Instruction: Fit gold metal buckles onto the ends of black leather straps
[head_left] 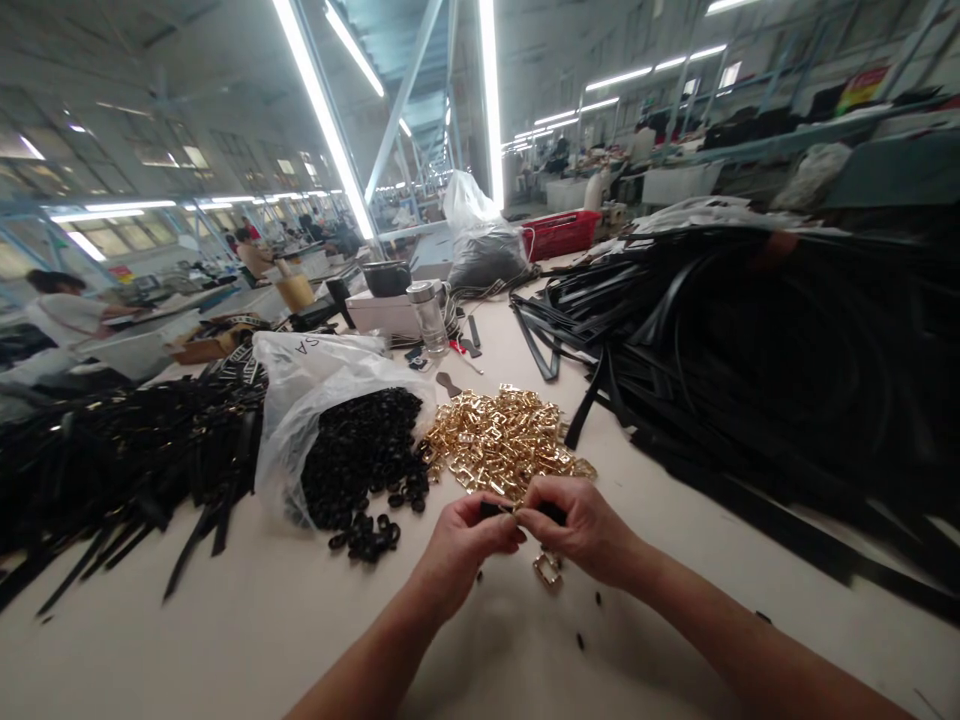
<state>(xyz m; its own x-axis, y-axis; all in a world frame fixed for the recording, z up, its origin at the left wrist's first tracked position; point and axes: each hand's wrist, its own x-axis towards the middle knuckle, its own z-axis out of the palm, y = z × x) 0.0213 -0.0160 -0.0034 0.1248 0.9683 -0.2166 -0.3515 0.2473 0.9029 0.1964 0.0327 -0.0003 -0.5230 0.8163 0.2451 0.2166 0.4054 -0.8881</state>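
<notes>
My left hand [465, 540] and my right hand [574, 520] meet over the table, both closed in a pinch. Between them is a short black strap [491, 509], with a bit of gold metal, seemingly a buckle [515, 507], at the fingertips. Fingers cover most of both pieces. Just beyond lies a heap of gold buckles [499, 435]. One loose gold buckle [547, 568] rests below my right hand. Left of the heap, small black loops [367, 440] spill from a clear plastic bag [281, 440].
Black straps are piled at right [720, 360], and straps with gold fittings lie at left [127, 460]. Farther back stand a glass jar [429, 318], a black bowl [386, 278], a full plastic bag [484, 250] and a red crate [562, 233]. A person [67, 310] sits at far left.
</notes>
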